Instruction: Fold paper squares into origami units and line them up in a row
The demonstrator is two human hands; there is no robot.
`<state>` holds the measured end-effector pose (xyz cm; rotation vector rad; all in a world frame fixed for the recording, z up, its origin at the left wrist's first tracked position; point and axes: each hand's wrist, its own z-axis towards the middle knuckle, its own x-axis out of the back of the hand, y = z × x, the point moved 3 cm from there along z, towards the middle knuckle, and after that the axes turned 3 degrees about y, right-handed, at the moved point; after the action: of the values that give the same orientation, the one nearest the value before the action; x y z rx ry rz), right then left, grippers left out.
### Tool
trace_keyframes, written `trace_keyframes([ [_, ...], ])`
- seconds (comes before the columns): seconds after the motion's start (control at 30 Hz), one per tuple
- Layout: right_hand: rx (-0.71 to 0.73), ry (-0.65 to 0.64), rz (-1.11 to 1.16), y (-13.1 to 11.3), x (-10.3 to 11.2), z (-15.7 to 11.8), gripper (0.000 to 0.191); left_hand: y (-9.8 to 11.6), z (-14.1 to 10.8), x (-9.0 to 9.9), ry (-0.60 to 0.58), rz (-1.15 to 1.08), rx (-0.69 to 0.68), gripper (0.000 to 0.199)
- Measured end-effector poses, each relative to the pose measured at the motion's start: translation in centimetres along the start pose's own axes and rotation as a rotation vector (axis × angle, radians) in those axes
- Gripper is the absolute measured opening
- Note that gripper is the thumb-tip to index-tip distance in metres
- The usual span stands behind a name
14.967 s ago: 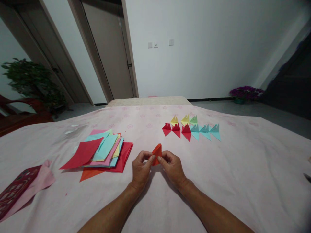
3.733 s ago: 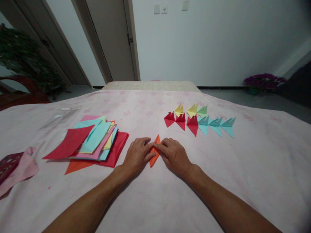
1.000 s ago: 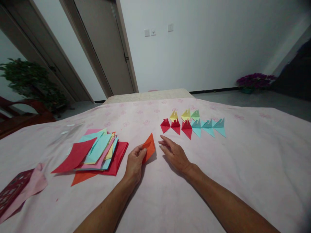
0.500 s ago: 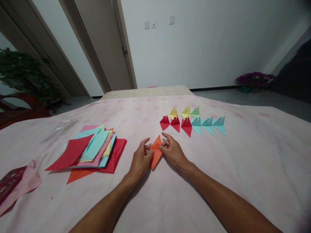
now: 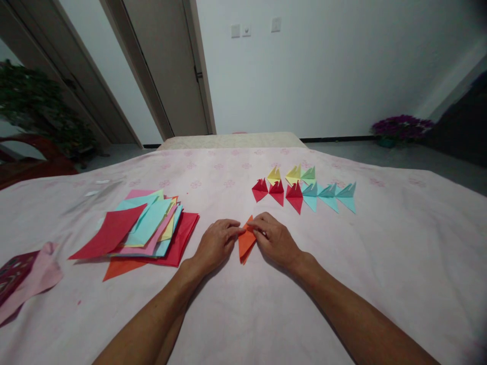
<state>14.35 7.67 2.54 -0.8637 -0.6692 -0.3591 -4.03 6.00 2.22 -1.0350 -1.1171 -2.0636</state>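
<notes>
A folded piece of orange paper (image 5: 247, 245) lies between my two hands, its lower end split into overlapping points. My left hand (image 5: 219, 240) pinches its left edge near the upper part, fingers pressed together. On the other side, my right hand (image 5: 276, 237) grips the upper right edge with thumb and index finger. The fingertips hide part of the paper's top. Beyond my hands stand folded paper cranes: several in red (image 5: 293, 196) and light blue (image 5: 337, 196), with yellow (image 5: 293, 175) and green (image 5: 309, 175) ones behind.
To the left sits a loose stack of coloured paper sheets (image 5: 152, 228), a red sheet (image 5: 110, 233) on top. A dark red packet (image 5: 17, 276) with pink paper (image 5: 43, 279) lies at the far left. A pale floral cloth (image 5: 361, 284) covers the table.
Both hands have closed in over the upper part of the orange paper. Its lower end now shows separate layers, and the left fingers have moved from its side toward the top.
</notes>
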Motion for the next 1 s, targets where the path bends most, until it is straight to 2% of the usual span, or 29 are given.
trace_keyframes([
  [0.17,0.074,-0.063,0.042,0.3,0.5,-0.7,0.043,-0.8,0.1,0.5,-0.045,-0.074,-0.028,0.033],
  [0.33,0.045,-0.061,0.009,0.3,0.5,-0.6,0.022,-1.7,0.1,0.5,-0.083,-0.17,-0.007,0.029],
  [0.5,0.019,-0.049,-0.045,0.2,0.4,-0.6,0.016,-2.1,0.2,0.0,-0.032,-0.226,0.072,0.022],
  [0.6,-0.044,-0.038,-0.123,0.2,0.3,-0.5,0.01,-1.9,0.6,-0.2,0.021,-0.227,0.114,0.017],
  [0.83,-0.15,-0.024,-0.287,0.3,0.0,-0.3,0.015,-0.8,1.2,-0.6,0.081,-0.113,0.192,0.004],
  [1.0,-0.175,0.008,-0.311,0.5,-0.1,-0.4,0.013,0.2,1.1,-0.7,0.097,-0.018,0.237,0.007],
])
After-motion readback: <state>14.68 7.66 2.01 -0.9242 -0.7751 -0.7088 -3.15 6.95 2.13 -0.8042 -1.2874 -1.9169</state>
